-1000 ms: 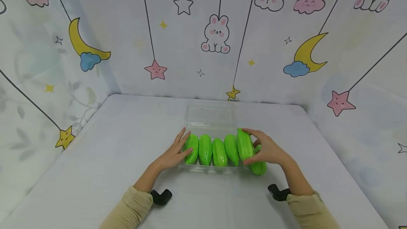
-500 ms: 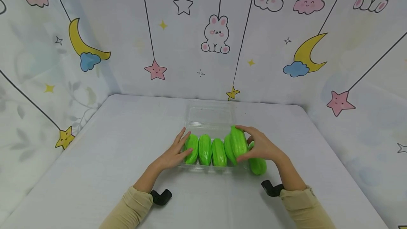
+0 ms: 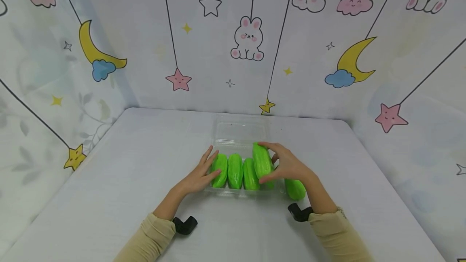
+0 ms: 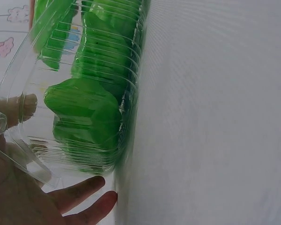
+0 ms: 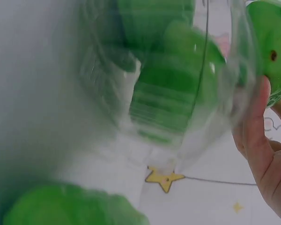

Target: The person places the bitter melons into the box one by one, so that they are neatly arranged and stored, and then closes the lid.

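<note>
My right hand (image 3: 289,167) pinches a long, ridged green star fruit (image 3: 262,161) between thumb and fingers. This fruit is over the right part of a clear plastic clamshell box (image 3: 225,191), overlapping another fruit below it. Several more star fruit lie side by side in the box, among them the leftmost one (image 3: 221,165) and a middle one (image 3: 251,175). At the box's left end, my left hand (image 3: 196,177) rests with fingers spread and thumb across the rim. In the left wrist view, the lobed end of a star fruit (image 4: 86,115) shows through the box wall.
One more star fruit (image 3: 295,189) lies on the white table (image 3: 164,132) just right of the box, partly behind my right wrist. The clear lid (image 3: 240,130) is folded back toward the far edge. A printed cloth wall (image 3: 211,51) stands behind the table.
My right hand has carried the held star fruit leftward over the box, from its right end to over the fourth fruit from the left. The left hand stays in place.
</note>
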{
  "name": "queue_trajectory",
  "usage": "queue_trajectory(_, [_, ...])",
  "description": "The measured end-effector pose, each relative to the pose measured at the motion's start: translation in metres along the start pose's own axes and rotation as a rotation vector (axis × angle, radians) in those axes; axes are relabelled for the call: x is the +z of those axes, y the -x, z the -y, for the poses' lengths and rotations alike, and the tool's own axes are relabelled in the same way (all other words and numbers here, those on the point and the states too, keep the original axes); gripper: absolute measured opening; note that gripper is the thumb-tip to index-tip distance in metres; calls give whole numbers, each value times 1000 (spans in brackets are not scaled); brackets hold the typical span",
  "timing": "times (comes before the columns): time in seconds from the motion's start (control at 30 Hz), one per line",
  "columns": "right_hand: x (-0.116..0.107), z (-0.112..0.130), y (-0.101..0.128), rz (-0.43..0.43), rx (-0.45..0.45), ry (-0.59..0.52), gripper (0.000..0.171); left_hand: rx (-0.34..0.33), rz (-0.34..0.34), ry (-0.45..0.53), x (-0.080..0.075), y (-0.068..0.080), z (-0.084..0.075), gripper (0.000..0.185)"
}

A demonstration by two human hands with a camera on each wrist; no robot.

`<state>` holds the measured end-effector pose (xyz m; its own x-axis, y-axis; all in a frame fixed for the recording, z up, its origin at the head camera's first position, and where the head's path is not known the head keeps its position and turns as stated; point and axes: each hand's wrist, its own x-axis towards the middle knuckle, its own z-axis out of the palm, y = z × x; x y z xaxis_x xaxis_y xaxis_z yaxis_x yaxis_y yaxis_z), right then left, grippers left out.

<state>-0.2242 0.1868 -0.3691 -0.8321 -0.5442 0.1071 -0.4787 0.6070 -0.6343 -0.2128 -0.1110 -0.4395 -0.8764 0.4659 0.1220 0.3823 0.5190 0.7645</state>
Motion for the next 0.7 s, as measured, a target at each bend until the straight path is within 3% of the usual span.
queue_trajectory(0.4, [27,8,-21,40,-40,-76,99,-8,6,-1,0,0,-1,66])
queue_trajectory(0.7, [43,14,-32,43,-56,-72,98,-13,3,0,0,0,0,65])
